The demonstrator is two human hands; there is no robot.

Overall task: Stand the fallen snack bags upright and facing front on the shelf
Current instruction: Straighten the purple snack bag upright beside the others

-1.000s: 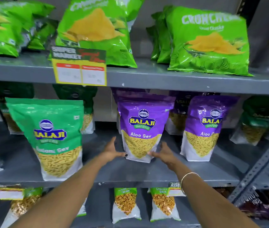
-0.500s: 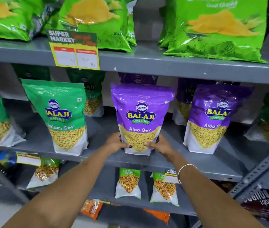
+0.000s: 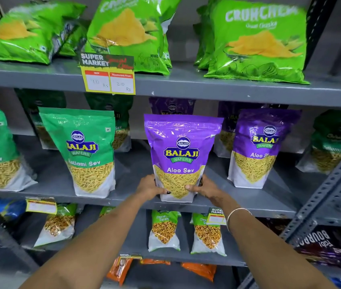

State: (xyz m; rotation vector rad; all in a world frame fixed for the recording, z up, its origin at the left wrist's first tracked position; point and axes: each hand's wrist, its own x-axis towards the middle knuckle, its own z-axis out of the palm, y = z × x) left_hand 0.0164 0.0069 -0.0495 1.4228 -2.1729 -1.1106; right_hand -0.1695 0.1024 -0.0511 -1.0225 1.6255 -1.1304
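Left hand (image 3: 149, 187) and right hand (image 3: 204, 188): both closed on the lower corners of purple Aloo Sev bag (image 3: 181, 157), which stands between them, label forward, near the middle shelf's (image 3: 249, 200) front edge. Advice: seat base flat, square label, then let go gently.

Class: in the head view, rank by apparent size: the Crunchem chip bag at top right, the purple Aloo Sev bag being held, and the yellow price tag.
1. Crunchem chip bag
2. Aloo Sev bag, close behind
3. Price tag
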